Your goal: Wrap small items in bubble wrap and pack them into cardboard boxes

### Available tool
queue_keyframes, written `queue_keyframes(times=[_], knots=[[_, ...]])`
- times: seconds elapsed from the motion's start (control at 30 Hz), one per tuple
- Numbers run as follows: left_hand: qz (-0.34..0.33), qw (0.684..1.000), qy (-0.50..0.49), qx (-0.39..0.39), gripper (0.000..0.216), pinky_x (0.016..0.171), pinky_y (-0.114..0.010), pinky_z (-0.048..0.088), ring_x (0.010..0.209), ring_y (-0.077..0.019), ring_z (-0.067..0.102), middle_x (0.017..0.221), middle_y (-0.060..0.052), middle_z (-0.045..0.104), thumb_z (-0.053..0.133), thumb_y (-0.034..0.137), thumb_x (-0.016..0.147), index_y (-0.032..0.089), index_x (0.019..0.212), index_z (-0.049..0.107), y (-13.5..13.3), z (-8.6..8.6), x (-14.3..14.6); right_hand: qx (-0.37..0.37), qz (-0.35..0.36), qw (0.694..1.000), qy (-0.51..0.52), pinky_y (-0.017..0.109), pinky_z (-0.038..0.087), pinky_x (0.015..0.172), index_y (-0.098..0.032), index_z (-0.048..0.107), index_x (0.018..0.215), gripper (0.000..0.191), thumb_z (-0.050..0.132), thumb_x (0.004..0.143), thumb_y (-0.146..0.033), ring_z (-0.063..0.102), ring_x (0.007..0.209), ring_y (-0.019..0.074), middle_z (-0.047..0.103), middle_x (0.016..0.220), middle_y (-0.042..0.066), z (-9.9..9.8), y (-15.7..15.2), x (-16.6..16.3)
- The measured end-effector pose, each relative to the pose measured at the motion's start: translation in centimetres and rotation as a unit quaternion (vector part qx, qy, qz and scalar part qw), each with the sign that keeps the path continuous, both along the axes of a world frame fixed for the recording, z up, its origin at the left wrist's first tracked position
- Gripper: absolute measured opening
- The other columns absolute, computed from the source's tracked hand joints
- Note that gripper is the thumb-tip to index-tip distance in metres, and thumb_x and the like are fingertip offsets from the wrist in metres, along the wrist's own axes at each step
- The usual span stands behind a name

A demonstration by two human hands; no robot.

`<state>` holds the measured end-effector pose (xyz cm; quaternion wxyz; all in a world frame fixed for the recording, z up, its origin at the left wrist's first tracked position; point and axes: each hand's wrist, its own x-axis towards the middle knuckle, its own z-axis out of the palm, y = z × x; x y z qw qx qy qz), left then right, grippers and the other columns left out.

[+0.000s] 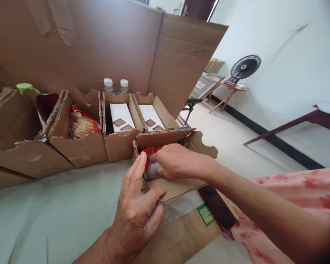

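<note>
A small open cardboard tray box [178, 187] sits at the near right of a row of such boxes. My left hand [139, 205] grips its near front corner, thumb along the wall and fingers curled round the edge. My right hand [176, 161] reaches into the box with fingers closed on a red and clear snack packet [150, 161] that lies inside. Part of the packet is hidden under my fingers.
Other tray boxes hold a biscuit packet [82, 124] and white cartons [121, 117] [152, 118]. Two water bottles [115, 86] stand behind, before a tall cardboard sheet [99, 40]. A dark phone [217, 207] lies by my right forearm. A fan [244, 68] and tables stand at right.
</note>
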<state>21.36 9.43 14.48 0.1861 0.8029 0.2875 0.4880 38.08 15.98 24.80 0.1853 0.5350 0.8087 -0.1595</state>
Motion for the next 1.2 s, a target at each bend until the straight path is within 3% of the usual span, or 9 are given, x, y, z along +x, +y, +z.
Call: queue_keyframes(times=[0.1, 0.23, 0.53, 0.73, 0.8, 0.9, 1.07, 1.13, 1.2], knots=[[0.001, 1.000, 0.008, -0.002, 0.027, 0.118, -0.052, 0.036, 0.153, -0.0347, 0.030, 0.172, -0.008, 0.018, 0.059, 0.002, 0.081, 0.020, 0.097, 0.070, 0.0, 0.1, 0.0, 0.019, 0.036, 0.999, 0.034, 0.029, 0.040, 0.064, -0.016, 0.075, 0.096, 0.022, 0.054, 0.090, -0.018, 0.070, 0.080, 0.0228, 0.077, 0.091, 0.011, -1.2, -0.1, -0.5], [0.001, 1.000, 0.025, -0.001, 0.029, 0.117, -0.054, 0.036, 0.153, -0.0352, 0.029, 0.172, -0.007, 0.015, 0.059, 0.002, 0.082, 0.021, 0.101, 0.069, 0.0, 0.2, -0.1, 0.008, 0.024, 0.995, 0.094, 0.030, 0.044, 0.072, -0.023, 0.068, 0.126, 0.042, 0.070, 0.084, -0.030, 0.069, 0.095, 0.0246, 0.076, 0.110, 0.007, -0.4, 0.2, 0.9], [0.015, 1.000, 0.013, 0.008, 0.029, 0.117, -0.053, 0.036, 0.152, -0.0355, 0.033, 0.172, -0.005, 0.018, 0.061, 0.003, 0.080, 0.021, 0.099, 0.072, 0.2, 0.1, 0.0, 0.011, 0.037, 0.997, 0.072, 0.028, 0.043, 0.067, -0.019, 0.077, 0.100, 0.020, 0.059, 0.091, -0.022, 0.070, 0.084, 0.0217, 0.079, 0.095, 0.008, -3.0, 0.2, 0.5], [0.019, 1.000, 0.016, 0.012, 0.031, 0.117, -0.055, 0.037, 0.151, -0.0362, 0.034, 0.171, -0.009, 0.021, 0.063, 0.002, 0.080, 0.021, 0.101, 0.073, 0.3, 0.3, -0.2, 0.074, -0.026, 0.984, 0.158, 0.039, 0.048, 0.094, -0.022, 0.070, 0.126, 0.036, 0.062, 0.092, -0.028, 0.069, 0.108, 0.0270, 0.076, 0.121, 0.008, -0.8, -1.7, 2.3], [0.017, 1.000, 0.018, 0.002, 0.033, 0.117, -0.056, 0.037, 0.152, -0.0363, 0.033, 0.171, -0.008, 0.021, 0.062, 0.000, 0.081, 0.022, 0.103, 0.073, 0.2, 0.3, -0.3, 0.178, -0.098, 0.955, 0.217, 0.041, 0.048, 0.100, -0.019, 0.071, 0.124, 0.036, 0.061, 0.092, -0.029, 0.069, 0.112, 0.0266, 0.075, 0.123, 0.009, 0.2, -3.6, 4.0], [0.022, 1.000, 0.002, -0.004, 0.037, 0.117, -0.057, 0.038, 0.153, -0.0353, 0.031, 0.171, -0.005, 0.021, 0.060, -0.001, 0.082, 0.025, 0.105, 0.073, -0.2, 0.4, -0.5, 0.333, -0.233, 0.863, 0.302, 0.040, 0.051, 0.100, -0.022, 0.075, 0.108, 0.026, 0.062, 0.092, -0.037, 0.071, 0.107, 0.0240, 0.078, 0.114, 0.006, 0.2, -7.6, 6.9], [0.058, 0.997, -0.045, -0.038, 0.065, 0.121, -0.057, 0.034, 0.155, -0.0334, 0.028, 0.171, -0.013, 0.018, 0.060, 0.006, 0.088, 0.028, 0.148, 0.046, -1.1, -0.6, -1.2, 0.475, -0.431, 0.681, 0.353, 0.049, 0.049, 0.105, -0.026, 0.073, 0.111, 0.032, 0.067, 0.088, -0.047, 0.068, 0.114, 0.0268, 0.074, 0.121, 0.006, -5.2, -13.2, 11.8], [0.078, 0.991, -0.057, -0.095, 0.079, 0.120, -0.060, 0.033, 0.155, -0.0339, 0.027, 0.170, -0.015, 0.021, 0.060, 0.012, 0.090, 0.029, 0.159, 0.026, -1.3, -1.8, -1.5, 0.430, -0.467, 0.672, 0.381, 0.052, 0.050, 0.103, -0.026, 0.066, 0.126, 0.049, 0.071, 0.083, -0.051, 0.065, 0.119, 0.0292, 0.069, 0.131, 0.009, -8.0, -13.6, 13.1], [0.078, 0.980, -0.050, -0.177, 0.083, 0.119, -0.063, 0.035, 0.156, -0.0349, 0.026, 0.170, -0.015, 0.021, 0.059, 0.017, 0.092, 0.032, 0.162, 0.017, -1.4, -3.4, -1.5, 0.351, -0.456, 0.702, 0.419, 0.050, 0.052, 0.100, -0.025, 0.060, 0.134, 0.062, 0.073, 0.080, -0.053, 0.061, 0.127, 0.0309, 0.065, 0.138, 0.012, -10.5, -12.9, 13.6]])
